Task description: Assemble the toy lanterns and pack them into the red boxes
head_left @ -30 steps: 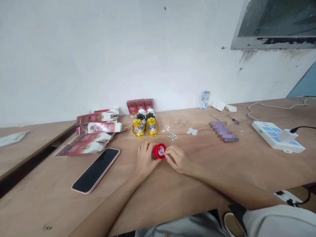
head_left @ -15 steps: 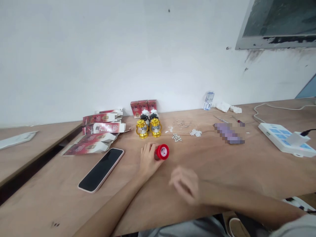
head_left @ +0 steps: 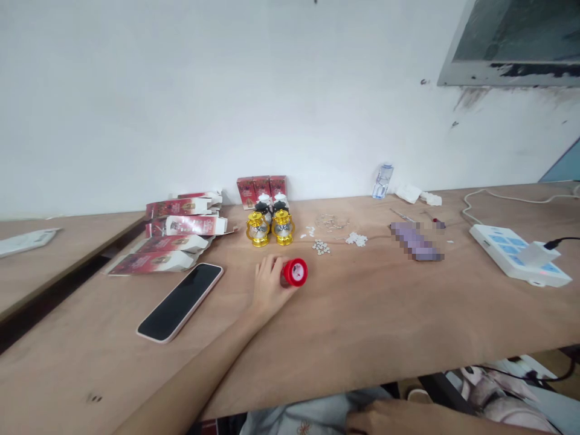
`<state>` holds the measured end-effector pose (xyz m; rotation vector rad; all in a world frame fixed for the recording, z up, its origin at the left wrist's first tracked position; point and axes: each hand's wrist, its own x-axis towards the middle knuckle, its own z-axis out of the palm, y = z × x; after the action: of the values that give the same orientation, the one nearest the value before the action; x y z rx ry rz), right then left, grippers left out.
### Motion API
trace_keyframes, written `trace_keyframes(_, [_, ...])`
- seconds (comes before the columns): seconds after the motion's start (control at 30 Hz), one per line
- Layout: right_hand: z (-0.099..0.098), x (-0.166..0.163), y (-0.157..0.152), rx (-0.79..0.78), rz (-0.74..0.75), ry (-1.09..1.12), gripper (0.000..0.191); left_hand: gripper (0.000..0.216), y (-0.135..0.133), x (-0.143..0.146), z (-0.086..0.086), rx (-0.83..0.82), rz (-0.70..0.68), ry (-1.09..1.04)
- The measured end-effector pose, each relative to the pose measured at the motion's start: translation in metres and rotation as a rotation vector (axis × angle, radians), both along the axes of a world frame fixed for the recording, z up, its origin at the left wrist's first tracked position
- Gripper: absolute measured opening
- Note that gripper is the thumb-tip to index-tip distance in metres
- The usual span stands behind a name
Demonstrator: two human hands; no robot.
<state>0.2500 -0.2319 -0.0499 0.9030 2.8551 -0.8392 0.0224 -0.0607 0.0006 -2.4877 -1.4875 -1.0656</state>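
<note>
Your left hand [head_left: 270, 285] grasps the red lantern [head_left: 293, 272], which lies on its side on the counter [head_left: 385, 314], its round end facing you. The lantern lies just in front of the two gold lanterns [head_left: 270, 227]. Left of those lie the red cartons [head_left: 174, 237] and the phone [head_left: 181, 301]. Your right hand [head_left: 385, 418] sits below the counter edge; its grip cannot be determined.
</note>
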Motion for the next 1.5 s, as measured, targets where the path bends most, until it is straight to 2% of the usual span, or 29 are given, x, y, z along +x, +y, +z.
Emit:
trace_keyframes(0.13, [-0.007,-0.007,-0.002,0.138,0.005,-0.081,0.020,0.036,0.000,0.000,0.000,-0.002,-0.003,-0.001])
trace_keyframes(0.3, [-0.005,-0.009,0.005,0.211,0.194,-0.084,0.018,0.037,0.000,-0.001,0.000,-0.008,-0.012,0.005])
trace_keyframes(0.47, [0.013,-0.007,0.013,0.045,0.130,-0.013,0.015,0.036,0.000,-0.001,0.000,-0.005,-0.010,0.003])
trace_keyframes(0.6, [0.011,-0.007,0.015,-0.048,0.071,-0.002,0.015,0.037,0.000,-0.001,0.000,0.003,-0.008,0.006])
trace_keyframes(0.7, [-0.002,-0.009,0.014,0.026,0.049,-0.032,0.010,0.038,0.000,-0.001,0.000,0.009,-0.011,0.011])
trace_keyframes(0.83, [-0.009,-0.011,0.008,0.282,0.082,-0.127,0.004,0.037,0.000,-0.001,-0.001,0.033,-0.025,-0.008])
trace_keyframes(0.9, [0.003,-0.011,0.006,0.381,0.142,-0.103,0.004,0.036,0.000,-0.001,-0.002,0.060,-0.049,-0.033])
trace_keyframes(0.97, [0.029,-0.008,0.010,0.403,0.186,0.018,0.011,0.037,0.000,-0.001,-0.003,0.091,-0.096,-0.083])
trace_keyframes(1.1, [0.094,-0.005,0.038,0.431,0.065,0.396,0.025,0.029,0.000,0.000,-0.005,0.113,-0.225,-0.196])
trace_keyframes(1.13, [0.106,-0.006,0.049,0.415,-0.033,0.508,0.024,0.026,-0.001,0.001,-0.005,0.115,-0.241,-0.214])
trace_keyframes(1.2, [0.119,-0.013,0.074,0.317,-0.321,0.695,0.013,0.022,-0.003,0.001,-0.004,0.120,-0.249,-0.234])
trace_keyframes(1.27, [0.118,-0.024,0.099,0.218,-0.541,0.867,0.011,0.020,-0.004,0.001,-0.004,0.126,-0.244,-0.239])
trace_keyframes(1.3, [0.114,-0.030,0.110,0.151,-0.580,0.931,0.011,0.020,-0.004,0.001,-0.003,0.127,-0.242,-0.236])
trace_keyframes(1.4, [0.099,-0.048,0.133,-0.015,-0.616,1.067,0.014,0.019,-0.005,0.000,-0.002,0.130,-0.219,-0.224])
trace_keyframes(1.5, [0.089,-0.056,0.143,-0.064,-0.647,1.109,0.015,0.021,-0.004,0.000,-0.002,0.116,-0.175,-0.208])
